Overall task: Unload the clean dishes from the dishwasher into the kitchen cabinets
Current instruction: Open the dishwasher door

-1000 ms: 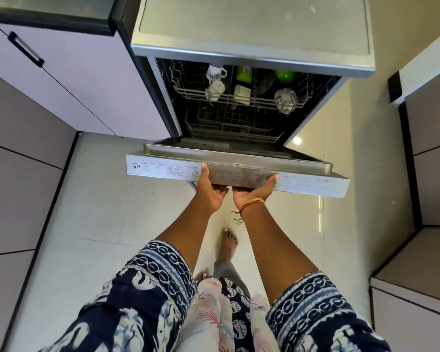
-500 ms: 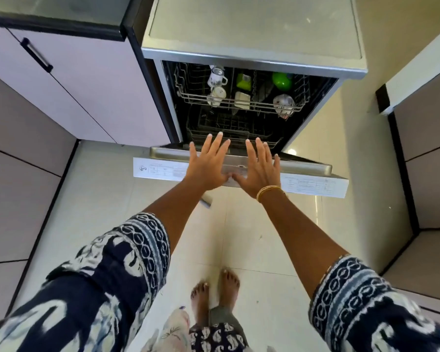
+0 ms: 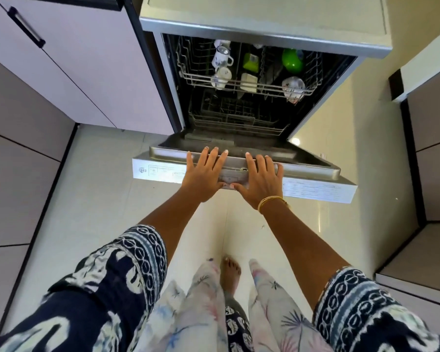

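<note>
- Nearest: patterned sleeves and a bare foot (image 3: 229, 273) on the tiled floor (image 3: 107, 189); I read the stance as set back so the door has room to swing down
- My left hand (image 3: 205, 176): palm flat on the top edge of the dishwasher door (image 3: 313, 171), fingers (image 3: 212, 156) straight and spread, gripping nothing; I judge it is there to steady the door's weight
- My right hand (image 3: 261, 182), bangle at the wrist: just beside the left, fingers likewise straight and fanned over the same edge, thumbs nearly meeting
- Door: lowered almost flat, its inner face upward, clearing the way to the racks
- Lower rack (image 3: 236, 115): looks bare, though dim
- Upper rack (image 3: 244, 83), farthest: holds the clean dishes, not yet unloaded: white mug (image 3: 221, 57), a second cup (image 3: 222, 77) below it, green cup (image 3: 292, 60), glass bowl (image 3: 293, 88), upended, presumably to drain
- Cabinet (image 3: 69, 59) at left, shut
</note>
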The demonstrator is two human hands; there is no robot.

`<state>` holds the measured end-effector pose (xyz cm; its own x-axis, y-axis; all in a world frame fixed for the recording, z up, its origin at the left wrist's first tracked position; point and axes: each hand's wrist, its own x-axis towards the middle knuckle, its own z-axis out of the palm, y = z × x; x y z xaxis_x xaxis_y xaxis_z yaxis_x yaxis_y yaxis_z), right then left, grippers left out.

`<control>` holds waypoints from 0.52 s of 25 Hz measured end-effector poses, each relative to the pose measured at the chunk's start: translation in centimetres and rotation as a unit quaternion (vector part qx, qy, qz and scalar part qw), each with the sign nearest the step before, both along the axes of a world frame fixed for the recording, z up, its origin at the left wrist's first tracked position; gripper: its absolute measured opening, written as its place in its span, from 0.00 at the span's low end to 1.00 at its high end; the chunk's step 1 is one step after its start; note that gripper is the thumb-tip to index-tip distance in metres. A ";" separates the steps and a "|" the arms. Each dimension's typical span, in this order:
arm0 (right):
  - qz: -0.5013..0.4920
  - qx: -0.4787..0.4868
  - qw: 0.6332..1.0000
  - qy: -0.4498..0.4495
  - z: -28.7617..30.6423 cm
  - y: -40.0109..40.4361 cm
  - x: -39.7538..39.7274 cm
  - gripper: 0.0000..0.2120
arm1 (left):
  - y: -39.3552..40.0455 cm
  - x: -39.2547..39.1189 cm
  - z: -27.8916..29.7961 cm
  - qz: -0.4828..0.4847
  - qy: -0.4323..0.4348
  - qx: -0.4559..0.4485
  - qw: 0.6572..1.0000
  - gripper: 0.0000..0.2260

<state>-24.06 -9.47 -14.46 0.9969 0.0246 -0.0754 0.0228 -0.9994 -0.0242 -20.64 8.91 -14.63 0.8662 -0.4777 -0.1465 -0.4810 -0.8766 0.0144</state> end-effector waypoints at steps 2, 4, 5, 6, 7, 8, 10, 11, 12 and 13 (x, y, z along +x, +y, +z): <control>-0.008 -0.003 1.000 0.007 -0.7 0.3 -1.6 0.40 | 0.3 -2.1 -1.5 0.006 -0.013 0.002 1.000 0.35; -0.006 -0.007 0.999 0.032 -2.2 0.9 -3.7 0.41 | 0.6 -4.4 -2.9 0.005 0.008 0.019 1.000 0.33; -0.002 -0.007 0.999 0.044 -3.3 1.2 -4.7 0.41 | 0.9 -5.4 -3.8 0.000 0.024 0.028 0.999 0.32; 0.003 -0.003 0.999 0.050 -4.4 1.4 -5.8 0.41 | 1.2 -6.4 -4.8 -0.003 0.039 0.033 0.999 0.32; 0.010 0.004 0.999 0.051 -5.4 1.5 -6.6 0.41 | 1.4 -7.4 -5.6 -0.002 0.044 0.036 0.998 0.32; 0.017 0.013 0.999 0.048 -6.4 1.6 -7.4 0.40 | 1.7 -8.3 -6.6 -0.004 0.040 0.039 0.998 0.32; 0.029 0.027 0.998 0.041 -8.8 1.6 -9.0 0.38 | 2.0 -9.9 -9.0 -0.006 0.028 0.039 0.999 0.33; 0.034 0.033 0.998 0.036 -10.2 1.6 -10.0 0.38 | 2.3 -10.9 -10.5 -0.008 0.019 0.041 0.999 0.34; 0.040 0.037 0.998 0.026 -11.7 1.6 -10.8 0.38 | 2.5 -11.9 -12.2 -0.011 -0.001 0.043 0.999 0.34; 0.044 0.038 0.998 0.018 -13.1 1.7 -11.8 0.38 | 2.7 -13.0 -13.7 -0.013 -0.016 0.045 0.999 0.35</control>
<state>-35.81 -7.77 -27.59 0.9872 0.1193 -0.1059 0.1085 -0.9887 -0.1032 -33.61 11.61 -28.38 0.8588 -0.4859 -0.1621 -0.5022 -0.8611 -0.0796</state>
